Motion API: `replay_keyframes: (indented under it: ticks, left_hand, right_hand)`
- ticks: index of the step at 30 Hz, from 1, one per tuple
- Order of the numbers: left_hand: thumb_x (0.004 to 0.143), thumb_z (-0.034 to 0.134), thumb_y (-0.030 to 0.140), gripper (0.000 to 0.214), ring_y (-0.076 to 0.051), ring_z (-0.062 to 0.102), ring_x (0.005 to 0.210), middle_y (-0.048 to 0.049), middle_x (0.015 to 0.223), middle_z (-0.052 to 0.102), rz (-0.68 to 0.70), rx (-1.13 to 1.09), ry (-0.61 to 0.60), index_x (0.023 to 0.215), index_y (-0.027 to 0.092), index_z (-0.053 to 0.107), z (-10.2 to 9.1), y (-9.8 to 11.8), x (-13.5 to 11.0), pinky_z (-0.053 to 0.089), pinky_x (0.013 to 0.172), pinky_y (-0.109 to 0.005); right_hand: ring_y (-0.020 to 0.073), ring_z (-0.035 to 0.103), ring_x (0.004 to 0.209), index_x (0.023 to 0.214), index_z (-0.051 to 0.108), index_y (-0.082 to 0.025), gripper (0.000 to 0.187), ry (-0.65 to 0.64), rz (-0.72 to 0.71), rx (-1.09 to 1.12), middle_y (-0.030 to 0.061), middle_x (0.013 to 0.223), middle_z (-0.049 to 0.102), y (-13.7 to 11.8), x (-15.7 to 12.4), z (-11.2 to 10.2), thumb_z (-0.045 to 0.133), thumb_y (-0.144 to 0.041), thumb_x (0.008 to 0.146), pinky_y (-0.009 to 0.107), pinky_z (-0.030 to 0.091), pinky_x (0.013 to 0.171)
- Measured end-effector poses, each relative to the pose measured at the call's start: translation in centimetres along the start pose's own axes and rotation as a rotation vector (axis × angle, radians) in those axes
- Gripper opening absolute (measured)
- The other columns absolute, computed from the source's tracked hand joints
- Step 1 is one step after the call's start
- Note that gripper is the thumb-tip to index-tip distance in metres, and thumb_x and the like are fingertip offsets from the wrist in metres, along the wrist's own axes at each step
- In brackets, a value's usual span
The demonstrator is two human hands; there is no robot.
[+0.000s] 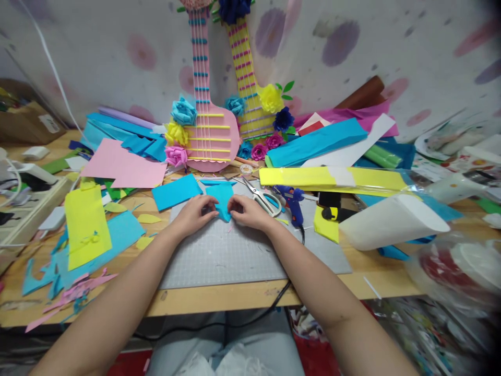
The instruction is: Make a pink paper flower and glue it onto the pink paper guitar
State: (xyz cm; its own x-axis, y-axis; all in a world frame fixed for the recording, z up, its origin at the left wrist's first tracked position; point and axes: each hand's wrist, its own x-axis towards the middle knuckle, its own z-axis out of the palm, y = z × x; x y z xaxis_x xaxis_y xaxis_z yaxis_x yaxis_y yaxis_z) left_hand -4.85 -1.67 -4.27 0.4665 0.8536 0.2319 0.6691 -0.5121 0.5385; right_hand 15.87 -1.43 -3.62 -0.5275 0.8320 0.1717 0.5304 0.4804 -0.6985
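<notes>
Between my hands is a small piece of blue crepe paper (223, 197), its lower end narrowed to a point over the grey cutting mat (227, 261). My left hand (195, 213) pinches its left edge between thumb and fingers. On the opposite edge, my right hand (246, 211) closes on the paper in the same way. A flat blue paper rectangle (177, 192) lies just beyond my left hand. Scissors (264, 198) with pale handles rest beside my right hand, and a blue glue gun (291, 203) lies further right.
A pink paper guitar (213, 136) and a yellow one (250, 112), trimmed with paper flowers, lean on the back wall. Paper scraps (78, 292) cover the left side. A long yellow paper pack (305, 177) and a white paper roll (391, 222) lie right. A black cord (282, 292) crosses the table's front edge.
</notes>
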Motion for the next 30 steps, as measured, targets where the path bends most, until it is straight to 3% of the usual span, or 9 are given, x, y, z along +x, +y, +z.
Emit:
replay_keyframes:
  ticks: [8,12,17,30]
  left_hand:
    - [0.076,0.059,0.033,0.023,-0.018,0.055,0.079,-0.0013,0.079,0.062,-0.078,0.046,0.029,0.095,0.020,0.054,0.6,0.5,0.6,0.040,0.074,-0.032]
    - [0.075,0.060,0.030,0.021,-0.018,0.054,0.079,-0.0010,0.078,0.060,-0.064,0.069,0.030,0.091,0.020,0.052,0.7,0.7,0.6,0.040,0.072,-0.031]
    - [0.074,0.059,0.025,0.016,-0.018,0.052,0.078,-0.0014,0.078,0.059,-0.043,0.091,0.038,0.086,0.019,0.051,0.9,0.7,0.6,0.039,0.071,-0.031]
    - [0.080,0.052,0.027,0.008,-0.019,0.049,0.078,-0.0030,0.079,0.061,0.015,0.165,0.000,0.080,0.020,0.056,0.9,1.0,0.7,0.037,0.072,-0.032]
  right_hand:
    - [0.0113,0.051,0.073,0.080,0.057,-0.017,0.013,0.006,0.057,-0.006,-0.0005,0.077,0.059,-0.1,0.1,0.3,0.050,-0.010,0.072,0.023,0.038,0.069]
    - [0.0124,0.051,0.076,0.081,0.056,-0.017,0.007,0.003,0.043,-0.055,0.0001,0.078,0.059,-0.2,0.0,0.4,0.056,-0.020,0.075,0.024,0.037,0.069]
    - [0.0135,0.049,0.075,0.083,0.054,-0.017,0.021,0.040,0.023,-0.127,0.0010,0.078,0.058,-0.6,0.0,0.9,0.061,-0.035,0.075,0.025,0.036,0.068]
    - [0.0143,0.049,0.075,0.079,0.053,-0.018,0.009,0.045,0.008,-0.191,0.0008,0.077,0.058,-0.2,0.2,1.4,0.059,-0.021,0.074,0.026,0.035,0.070]
